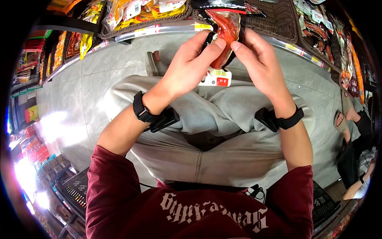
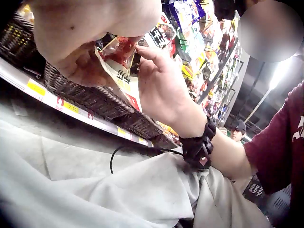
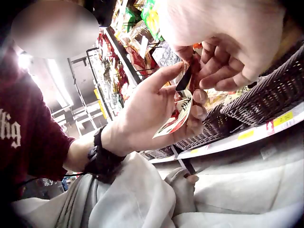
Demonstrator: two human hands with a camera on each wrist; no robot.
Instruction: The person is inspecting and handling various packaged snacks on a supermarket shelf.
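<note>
A clear-and-black vacuum snack packet (image 1: 227,30) with a glossy reddish-brown piece of meat inside is held up in front of the shelf. My left hand (image 1: 190,63) grips its left side, thumb laid across the front. On the opposite side my right hand (image 1: 260,63) pinches the edge, its thumb tip close to the left thumb. Below the thumbs the packet's pale end (image 1: 217,77) shows a red mark. In the left wrist view the packet (image 2: 124,71) is partly hidden by the left hand. The right wrist view shows its pale end (image 3: 178,116) beside the left hand's fingers.
Wicker baskets of packaged snacks line the shelf, including a brown basket (image 1: 274,24) just right of the packet. A price-label strip (image 1: 159,30) runs along the shelf edge. Grey floor tiles (image 1: 95,79) lie below. Another person's legs (image 1: 352,119) are at the far right.
</note>
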